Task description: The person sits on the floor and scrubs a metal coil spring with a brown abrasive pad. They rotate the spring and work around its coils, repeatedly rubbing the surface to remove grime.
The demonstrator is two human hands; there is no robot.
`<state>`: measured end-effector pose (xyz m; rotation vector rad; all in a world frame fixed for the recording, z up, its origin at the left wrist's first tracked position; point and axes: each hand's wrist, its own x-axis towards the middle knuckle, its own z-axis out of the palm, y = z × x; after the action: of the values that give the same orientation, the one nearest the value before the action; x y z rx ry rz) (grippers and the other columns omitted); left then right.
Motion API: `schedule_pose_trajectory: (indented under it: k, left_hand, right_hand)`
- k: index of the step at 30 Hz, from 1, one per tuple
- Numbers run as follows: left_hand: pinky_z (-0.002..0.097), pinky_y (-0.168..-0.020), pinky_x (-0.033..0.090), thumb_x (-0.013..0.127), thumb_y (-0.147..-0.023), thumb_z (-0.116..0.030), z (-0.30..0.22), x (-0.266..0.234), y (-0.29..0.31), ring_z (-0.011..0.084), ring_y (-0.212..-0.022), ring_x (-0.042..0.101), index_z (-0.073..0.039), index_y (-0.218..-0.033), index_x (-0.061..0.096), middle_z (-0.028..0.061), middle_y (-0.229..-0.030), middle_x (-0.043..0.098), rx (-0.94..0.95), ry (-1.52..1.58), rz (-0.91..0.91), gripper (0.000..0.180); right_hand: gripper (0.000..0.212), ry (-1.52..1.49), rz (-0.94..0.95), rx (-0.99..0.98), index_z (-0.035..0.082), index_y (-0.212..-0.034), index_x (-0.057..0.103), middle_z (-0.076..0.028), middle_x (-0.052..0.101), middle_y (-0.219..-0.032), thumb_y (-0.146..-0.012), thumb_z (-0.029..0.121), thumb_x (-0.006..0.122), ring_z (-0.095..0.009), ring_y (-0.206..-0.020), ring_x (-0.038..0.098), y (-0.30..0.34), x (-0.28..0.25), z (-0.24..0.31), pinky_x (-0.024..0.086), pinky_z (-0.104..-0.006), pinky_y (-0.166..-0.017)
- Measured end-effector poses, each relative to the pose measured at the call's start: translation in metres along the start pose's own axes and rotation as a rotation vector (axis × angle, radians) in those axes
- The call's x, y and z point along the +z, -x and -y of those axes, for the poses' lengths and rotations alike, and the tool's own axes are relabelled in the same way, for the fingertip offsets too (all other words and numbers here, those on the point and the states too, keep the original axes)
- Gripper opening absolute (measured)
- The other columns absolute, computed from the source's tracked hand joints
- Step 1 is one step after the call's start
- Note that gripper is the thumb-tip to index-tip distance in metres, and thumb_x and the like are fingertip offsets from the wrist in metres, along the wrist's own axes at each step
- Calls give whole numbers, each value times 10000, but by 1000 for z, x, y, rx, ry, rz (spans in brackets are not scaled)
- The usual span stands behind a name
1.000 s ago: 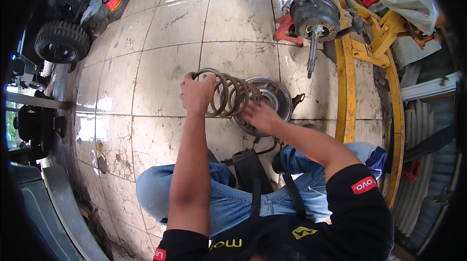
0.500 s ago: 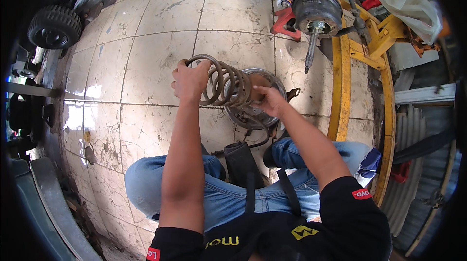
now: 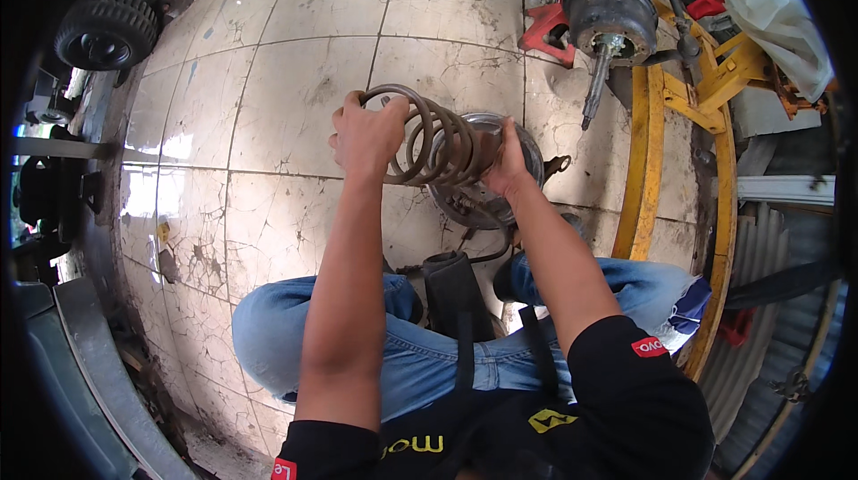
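Note:
A thick brown coil spring (image 3: 435, 142) lies tilted on its side above a round metal drum-like part (image 3: 534, 145) on the floor. My left hand (image 3: 369, 134) grips the spring's left end, its fingers curled over the last coil. At the other end, my right hand (image 3: 509, 163) is closed around a brown end piece (image 3: 485, 147) of the spring, thumb side up. A brake-like hose bends out beneath the drum toward my legs. The coils and my hand hide much of the drum's face.
A black axle housing (image 3: 612, 15) with a protruding shaft rests by a red stand (image 3: 549, 33) at the far right. Beside it runs a yellow metal frame (image 3: 645, 158). A toy-like knobby tyre (image 3: 105, 29) is at the far left. A dark padded piece (image 3: 456, 288) lies between my legs.
My right hand has shifted its hold, turning from fingers reaching leftward to fingers pointing up along the spring's right end. My left hand keeps its grip; the whole view has shifted slightly.

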<state>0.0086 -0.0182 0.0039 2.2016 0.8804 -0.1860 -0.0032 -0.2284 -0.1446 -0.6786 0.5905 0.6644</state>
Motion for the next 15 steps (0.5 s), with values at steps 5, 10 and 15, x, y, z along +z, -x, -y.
schedule_pose_trajectory:
  k: [5, 10, 15]
  left_hand:
    - [487, -1097, 340, 629, -703, -429, 4, -2, -7, 395, -1324, 386, -108, -1433, 431, 123, -1482, 395, -22, 26, 34, 821]
    - [467, -1085, 356, 638, -707, -410, 5, 3, -7, 390, -1300, 426, -75, -1396, 476, 158, -1438, 442, 68, 16, 26, 783]
    - [476, -1097, 346, 638, -703, -415, 3, 3, -8, 394, -1326, 388, -97, -1414, 464, 125, -1469, 417, 74, 5, 81, 799]
  right_hand:
    - [925, 46, -108, -52, 81, -1344, 520, -138, 559, -1345, -871, 824, 236, -326, -1286, 477, 2, 1, -39, 327, -525, -1098]
    - [942, 26, 11, -2, 94, -1378, 489, -130, 524, -1379, -864, 835, 216, -328, -1273, 483, -21, -19, 1, 326, -537, -1094]
    - [917, 111, -94, -6, 59, -1339, 519, -154, 554, -1345, -901, 792, 186, -333, -1261, 502, -9, -8, -31, 344, -532, -1088]
